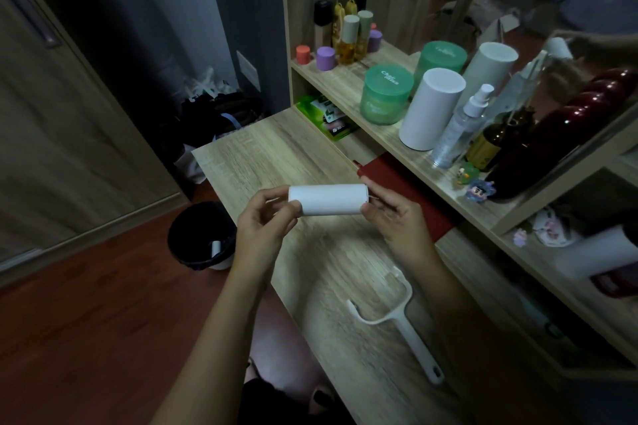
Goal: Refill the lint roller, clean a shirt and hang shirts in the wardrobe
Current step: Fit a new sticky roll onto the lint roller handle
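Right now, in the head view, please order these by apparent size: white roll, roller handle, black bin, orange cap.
1. The black bin and the roller handle: unsure. The handle looks longer and the bin bulkier, but the bin stands farther away.
2. The white roll.
3. The orange cap, the smallest.

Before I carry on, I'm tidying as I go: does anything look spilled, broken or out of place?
Nothing stands out. The roller handle lies bare on the table while the left hand and right hand hold the white refill roll.
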A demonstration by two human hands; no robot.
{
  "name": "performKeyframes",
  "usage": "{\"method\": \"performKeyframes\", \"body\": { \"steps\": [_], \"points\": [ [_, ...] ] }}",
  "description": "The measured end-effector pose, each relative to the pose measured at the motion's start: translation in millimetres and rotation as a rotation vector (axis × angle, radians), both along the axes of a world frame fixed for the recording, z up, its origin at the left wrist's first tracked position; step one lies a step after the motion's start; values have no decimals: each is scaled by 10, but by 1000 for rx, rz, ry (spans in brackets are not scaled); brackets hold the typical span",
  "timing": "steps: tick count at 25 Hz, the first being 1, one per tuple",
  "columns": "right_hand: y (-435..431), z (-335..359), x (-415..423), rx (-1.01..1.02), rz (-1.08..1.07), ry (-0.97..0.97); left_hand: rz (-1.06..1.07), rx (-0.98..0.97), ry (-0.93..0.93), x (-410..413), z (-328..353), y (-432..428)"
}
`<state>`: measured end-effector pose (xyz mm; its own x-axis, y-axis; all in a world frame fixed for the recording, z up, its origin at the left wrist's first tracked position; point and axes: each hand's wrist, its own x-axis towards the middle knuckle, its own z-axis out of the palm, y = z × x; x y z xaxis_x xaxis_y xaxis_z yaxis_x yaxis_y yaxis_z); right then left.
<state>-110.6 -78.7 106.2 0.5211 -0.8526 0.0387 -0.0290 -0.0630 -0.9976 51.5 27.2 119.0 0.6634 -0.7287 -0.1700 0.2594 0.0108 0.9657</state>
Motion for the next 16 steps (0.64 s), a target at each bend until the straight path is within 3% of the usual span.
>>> {"method": "performKeyframes", "body": {
  "steps": [6,10,13,16],
  "points": [
    [23,-44,1,-167,-70,167,32,8,-23,-93,-85,-2],
    [100,-70,11,-174,-119,158,56,-6,-21,-143,-46,-43],
    [183,-54,64,-130,-154,121,96,2,141,-200,-29,-179],
    [185,-31,118,-32,-134,20,155,47,417,-248,-70,-328]
  ]
}}
